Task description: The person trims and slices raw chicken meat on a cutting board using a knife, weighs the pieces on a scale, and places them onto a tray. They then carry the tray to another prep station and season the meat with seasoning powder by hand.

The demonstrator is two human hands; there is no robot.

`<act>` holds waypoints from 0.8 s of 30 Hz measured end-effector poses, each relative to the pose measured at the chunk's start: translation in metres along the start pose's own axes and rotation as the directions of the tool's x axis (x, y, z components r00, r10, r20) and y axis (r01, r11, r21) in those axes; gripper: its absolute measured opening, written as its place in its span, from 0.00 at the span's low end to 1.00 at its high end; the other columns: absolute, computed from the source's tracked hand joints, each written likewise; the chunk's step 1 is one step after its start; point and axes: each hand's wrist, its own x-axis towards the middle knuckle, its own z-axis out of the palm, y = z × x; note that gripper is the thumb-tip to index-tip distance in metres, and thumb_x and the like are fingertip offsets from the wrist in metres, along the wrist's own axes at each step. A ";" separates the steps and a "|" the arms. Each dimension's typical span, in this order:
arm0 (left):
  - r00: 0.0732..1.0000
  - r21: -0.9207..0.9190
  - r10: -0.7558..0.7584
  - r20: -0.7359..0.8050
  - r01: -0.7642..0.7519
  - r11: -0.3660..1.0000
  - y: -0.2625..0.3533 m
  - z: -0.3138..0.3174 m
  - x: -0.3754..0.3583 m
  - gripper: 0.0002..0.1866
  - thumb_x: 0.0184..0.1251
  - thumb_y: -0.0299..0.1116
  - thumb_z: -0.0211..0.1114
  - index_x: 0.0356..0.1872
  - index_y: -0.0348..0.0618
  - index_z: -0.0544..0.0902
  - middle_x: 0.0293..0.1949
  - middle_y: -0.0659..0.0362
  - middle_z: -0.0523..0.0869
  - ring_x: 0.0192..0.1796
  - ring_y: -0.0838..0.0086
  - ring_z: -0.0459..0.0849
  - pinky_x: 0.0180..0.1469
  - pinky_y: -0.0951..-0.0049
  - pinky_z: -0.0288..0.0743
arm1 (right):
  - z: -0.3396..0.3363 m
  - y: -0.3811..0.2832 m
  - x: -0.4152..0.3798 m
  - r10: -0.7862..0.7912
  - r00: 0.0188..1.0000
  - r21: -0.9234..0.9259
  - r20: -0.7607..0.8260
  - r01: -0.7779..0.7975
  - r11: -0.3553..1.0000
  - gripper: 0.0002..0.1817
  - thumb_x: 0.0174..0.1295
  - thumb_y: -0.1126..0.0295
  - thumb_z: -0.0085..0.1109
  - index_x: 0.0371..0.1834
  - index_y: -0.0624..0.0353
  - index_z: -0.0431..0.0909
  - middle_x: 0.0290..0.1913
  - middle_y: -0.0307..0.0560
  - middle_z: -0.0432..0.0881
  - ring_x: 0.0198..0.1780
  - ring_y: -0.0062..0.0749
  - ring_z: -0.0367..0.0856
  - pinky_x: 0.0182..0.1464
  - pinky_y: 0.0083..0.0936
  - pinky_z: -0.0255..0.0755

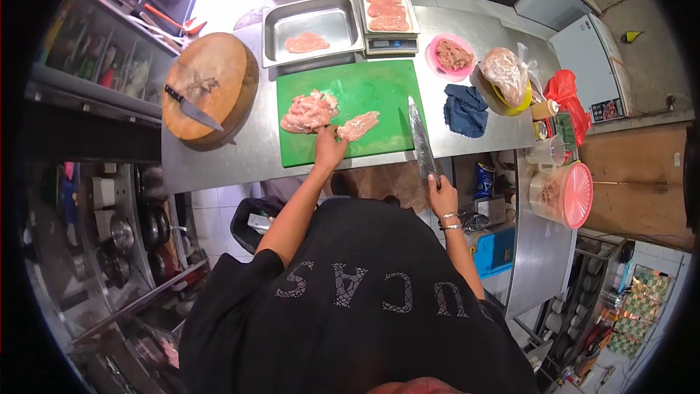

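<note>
My left hand [332, 149] reaches onto the green cutting board [379, 76], its fingers bent and pinching at raw chicken. Left of those fingertips lies a heap of raw chicken pieces [308, 112]; a single flat chicken piece [359, 126] is at their right. My right hand [442, 195] is wrapped around the handle of a long kitchen knife [421, 137]. The blade points away from me, over the board's right edge. Another knife [195, 112] with a black handle rests on the round wooden chopping block [219, 66] at the left.
Behind the board are a steel tray [273, 33] with one chicken fillet and a scale [391, 45] bearing a white tray of fillets. To the right are a pink bowl [435, 55] of meat, a blue cloth [467, 111] and a bagged lump of meat [503, 75].
</note>
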 end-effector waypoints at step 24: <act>0.883 0.254 0.061 0.465 -0.199 0.947 0.147 0.127 0.211 0.46 0.75 0.52 0.55 0.82 0.41 0.41 0.48 0.34 0.86 0.49 0.39 0.86 0.53 0.44 0.78 | -0.018 0.012 -0.021 0.158 0.954 0.095 -0.256 -0.137 0.986 0.25 0.71 0.45 0.57 0.37 0.62 0.78 0.29 0.64 0.84 0.35 0.66 0.84 0.36 0.50 0.74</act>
